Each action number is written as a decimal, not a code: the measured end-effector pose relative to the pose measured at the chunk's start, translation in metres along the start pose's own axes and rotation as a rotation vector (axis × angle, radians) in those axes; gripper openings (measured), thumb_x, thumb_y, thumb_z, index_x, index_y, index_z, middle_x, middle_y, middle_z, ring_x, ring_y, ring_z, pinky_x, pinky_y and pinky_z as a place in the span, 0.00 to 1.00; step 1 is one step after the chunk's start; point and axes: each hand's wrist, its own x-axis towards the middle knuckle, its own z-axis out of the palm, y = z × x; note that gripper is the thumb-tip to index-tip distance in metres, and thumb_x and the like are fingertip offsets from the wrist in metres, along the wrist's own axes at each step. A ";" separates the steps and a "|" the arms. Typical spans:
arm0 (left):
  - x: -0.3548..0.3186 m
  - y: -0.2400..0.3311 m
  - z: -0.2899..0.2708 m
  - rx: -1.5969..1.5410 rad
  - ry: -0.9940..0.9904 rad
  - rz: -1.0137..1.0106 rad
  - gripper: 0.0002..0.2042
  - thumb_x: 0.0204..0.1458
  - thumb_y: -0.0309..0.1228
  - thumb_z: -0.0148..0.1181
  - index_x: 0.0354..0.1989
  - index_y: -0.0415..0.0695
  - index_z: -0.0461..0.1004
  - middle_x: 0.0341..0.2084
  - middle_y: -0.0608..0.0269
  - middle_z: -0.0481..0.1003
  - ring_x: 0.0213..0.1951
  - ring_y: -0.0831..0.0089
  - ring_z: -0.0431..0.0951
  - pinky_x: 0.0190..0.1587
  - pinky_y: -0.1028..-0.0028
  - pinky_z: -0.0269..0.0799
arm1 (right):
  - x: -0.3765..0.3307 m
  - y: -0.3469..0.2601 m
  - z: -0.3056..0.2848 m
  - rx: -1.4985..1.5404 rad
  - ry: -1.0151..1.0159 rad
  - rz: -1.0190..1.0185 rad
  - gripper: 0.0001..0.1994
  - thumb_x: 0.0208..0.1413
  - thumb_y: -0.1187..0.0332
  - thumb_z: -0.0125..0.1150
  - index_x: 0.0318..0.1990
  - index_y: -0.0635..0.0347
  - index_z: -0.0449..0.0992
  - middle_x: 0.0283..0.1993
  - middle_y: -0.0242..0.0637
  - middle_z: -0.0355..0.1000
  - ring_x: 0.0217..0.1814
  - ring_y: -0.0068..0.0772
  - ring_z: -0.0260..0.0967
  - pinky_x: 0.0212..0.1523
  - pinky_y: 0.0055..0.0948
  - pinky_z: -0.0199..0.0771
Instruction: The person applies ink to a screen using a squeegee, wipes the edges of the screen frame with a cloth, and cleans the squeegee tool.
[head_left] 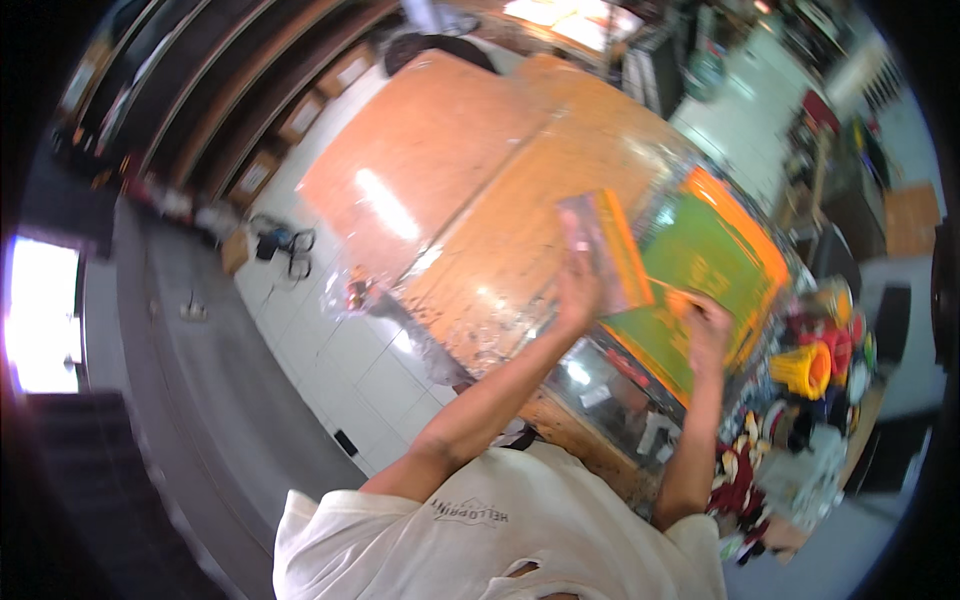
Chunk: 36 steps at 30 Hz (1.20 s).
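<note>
My left hand (pixel 578 292) grips a squeegee (pixel 622 250), a long flat bar with a wide orange stripe down its right side. It is held tilted above the table, beside a printing screen (pixel 695 255). The screen has a green mesh, with orange ink or tape along its edges and orange marks in the middle. Over the mesh, my right hand (pixel 708 328) is closed on a small orange-smeared tool (pixel 672 297), whose thin end reaches toward the squeegee's orange side. Blur hides the tool's exact kind.
The wooden table (pixel 490 250) has a plastic-wrapped edge. At the right are a yellow cup-like container (pixel 800 370), stained rags (pixel 740 470) and crowded tubs. A grey bench (pixel 215 400) runs along the left, below shelves (pixel 215 95). A person (pixel 440 48) is partly visible beyond the table.
</note>
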 end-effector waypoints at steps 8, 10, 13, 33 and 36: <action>0.011 0.090 -0.127 -0.576 -0.039 -0.142 0.25 0.69 0.48 0.40 0.60 0.37 0.65 0.37 0.62 0.73 0.37 0.81 0.67 0.40 0.74 0.66 | -0.022 0.029 0.127 0.322 -0.001 0.174 0.13 0.61 0.73 0.61 0.53 0.63 0.75 0.46 0.35 0.76 0.45 0.27 0.75 0.45 0.28 0.75; 0.020 0.112 -0.169 -0.571 0.045 -0.066 0.25 0.69 0.49 0.41 0.58 0.37 0.67 0.33 0.65 0.72 0.33 0.82 0.66 0.36 0.74 0.66 | -0.040 0.030 0.218 0.310 -0.156 0.320 0.11 0.59 0.73 0.63 0.49 0.63 0.76 0.43 0.34 0.76 0.43 0.26 0.74 0.42 0.26 0.75; 0.018 0.153 -0.264 -0.360 0.151 -0.064 0.26 0.69 0.48 0.39 0.55 0.33 0.69 0.36 0.60 0.74 0.36 0.75 0.69 0.41 0.71 0.68 | -0.052 0.070 0.356 0.296 -0.327 0.368 0.13 0.57 0.72 0.64 0.49 0.63 0.75 0.43 0.36 0.76 0.43 0.26 0.74 0.41 0.28 0.76; 0.066 0.127 -0.308 -0.327 -0.166 -0.133 0.27 0.69 0.44 0.42 0.64 0.31 0.60 0.58 0.53 0.68 0.56 0.65 0.73 0.58 0.67 0.71 | -0.071 0.038 0.324 0.018 0.010 -0.072 0.15 0.58 0.73 0.63 0.54 0.63 0.77 0.35 0.31 0.77 0.32 0.16 0.72 0.33 0.22 0.76; 0.051 0.114 -0.241 -0.282 -0.332 -0.144 0.28 0.69 0.44 0.43 0.65 0.31 0.60 0.60 0.51 0.66 0.58 0.65 0.70 0.60 0.66 0.68 | -0.116 0.021 0.187 0.321 0.343 -0.050 0.14 0.59 0.73 0.62 0.52 0.64 0.77 0.40 0.33 0.79 0.34 0.18 0.75 0.31 0.21 0.77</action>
